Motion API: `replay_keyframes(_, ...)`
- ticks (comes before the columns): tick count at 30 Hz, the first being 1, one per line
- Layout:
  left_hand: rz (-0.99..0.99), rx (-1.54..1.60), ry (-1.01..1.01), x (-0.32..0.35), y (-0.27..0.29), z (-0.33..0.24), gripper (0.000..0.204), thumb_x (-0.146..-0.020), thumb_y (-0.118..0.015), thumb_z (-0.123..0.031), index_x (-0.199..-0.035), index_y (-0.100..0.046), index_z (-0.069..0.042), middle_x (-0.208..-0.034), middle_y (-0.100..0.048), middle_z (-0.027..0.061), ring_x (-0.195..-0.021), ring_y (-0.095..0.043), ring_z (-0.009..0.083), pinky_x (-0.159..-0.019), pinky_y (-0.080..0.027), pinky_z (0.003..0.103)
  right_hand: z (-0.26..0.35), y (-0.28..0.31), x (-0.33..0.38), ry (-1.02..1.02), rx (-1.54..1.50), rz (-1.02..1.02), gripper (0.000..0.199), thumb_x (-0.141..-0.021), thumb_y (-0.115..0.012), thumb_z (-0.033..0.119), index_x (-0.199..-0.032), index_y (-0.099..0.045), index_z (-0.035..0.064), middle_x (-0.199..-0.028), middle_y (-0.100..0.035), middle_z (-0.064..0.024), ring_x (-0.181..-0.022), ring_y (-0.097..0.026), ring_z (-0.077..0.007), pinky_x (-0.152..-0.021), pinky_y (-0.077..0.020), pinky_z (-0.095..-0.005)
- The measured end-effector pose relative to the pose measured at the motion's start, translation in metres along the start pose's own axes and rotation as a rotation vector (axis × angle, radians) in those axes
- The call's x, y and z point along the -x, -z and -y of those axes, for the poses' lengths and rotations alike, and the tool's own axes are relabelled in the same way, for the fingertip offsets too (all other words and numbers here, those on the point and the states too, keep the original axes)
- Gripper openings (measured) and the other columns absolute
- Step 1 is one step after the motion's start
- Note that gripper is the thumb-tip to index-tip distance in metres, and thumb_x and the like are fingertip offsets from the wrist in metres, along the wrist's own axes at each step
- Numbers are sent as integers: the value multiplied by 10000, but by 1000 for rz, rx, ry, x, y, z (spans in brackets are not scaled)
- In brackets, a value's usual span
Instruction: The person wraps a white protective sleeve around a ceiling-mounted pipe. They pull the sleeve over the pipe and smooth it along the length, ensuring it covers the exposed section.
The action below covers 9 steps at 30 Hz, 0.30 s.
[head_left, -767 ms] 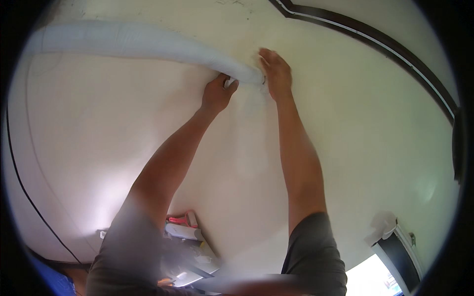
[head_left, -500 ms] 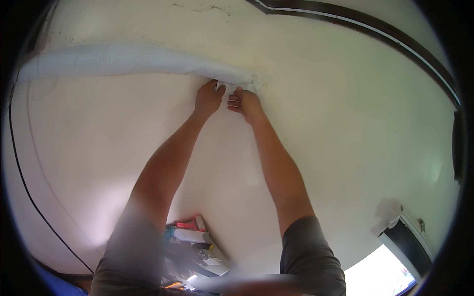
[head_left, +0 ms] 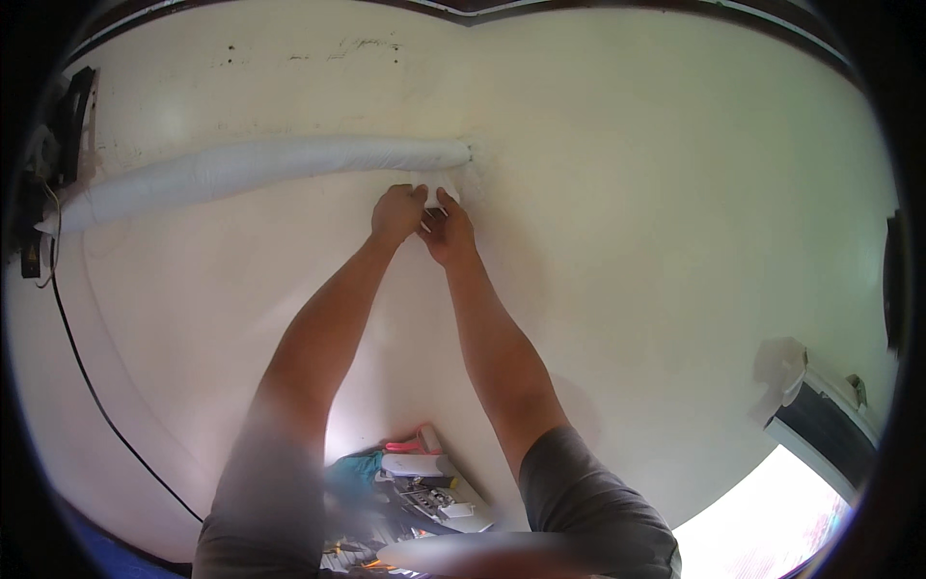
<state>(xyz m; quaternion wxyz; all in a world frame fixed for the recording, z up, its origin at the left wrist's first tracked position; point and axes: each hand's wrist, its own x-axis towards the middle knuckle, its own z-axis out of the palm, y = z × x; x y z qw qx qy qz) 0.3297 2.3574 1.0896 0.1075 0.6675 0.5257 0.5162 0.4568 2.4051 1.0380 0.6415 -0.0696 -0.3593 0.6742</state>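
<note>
A long pipe bundle (head_left: pixel 289 166), wrapped in white tape, runs along the pale wall and ends at a rough patch. Just under its right end hangs a loose piece of thin white wrapping tape (head_left: pixel 436 180). My left hand (head_left: pixel 396 214) is closed on this tape, its thumb and fingertips pinching the left side. My right hand (head_left: pixel 450 232) is close beside it, palm partly turned up, thumb and curled fingers about the tape's lower right part. Where the fingers meet, the tape is partly hidden.
At the far left, a dark bracket with wires (head_left: pixel 68 145) sits by the bundle's other end, and a black cable (head_left: pixel 106 410) runs down. Below are tools and a teal cloth (head_left: pixel 355 471) on a cluttered surface. A white-framed fixture (head_left: pixel 830 410) stands at lower right.
My view has shifted, bringing the left bracket into sight. My right hand has turned palm-up and come down, nearer my left hand. Both hands are now slightly farther below the bundle.
</note>
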Motion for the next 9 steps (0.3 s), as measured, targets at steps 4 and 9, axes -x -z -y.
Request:
replay_keyframes(4, -42, -725, -308, 29, 25, -42, 378, -1003, -661, -417, -1055, -762, -56, -1001, -763, 190, -947, -741, 289, -889, -581, 502, 9, 2, -14, 189, 72, 52, 428, -1036, -671, 174, -1421, -505, 86, -1308, -607, -133, -1137, -644, -281, -950, -572, -493)
replay_keyframes(9, -279, -1337, -582, 10, 50, -55, 918, -898, -810, -408, -1666, -345, -216, -1654, -422, 174, -1567, -347, 337, -1223, -252, 689, 0, 5, 2, 171, 39, 88, 522, -1034, -682, 150, -1503, -454, 178, -1438, -565, -123, -1262, -629, -343, -1043, -573, -502)
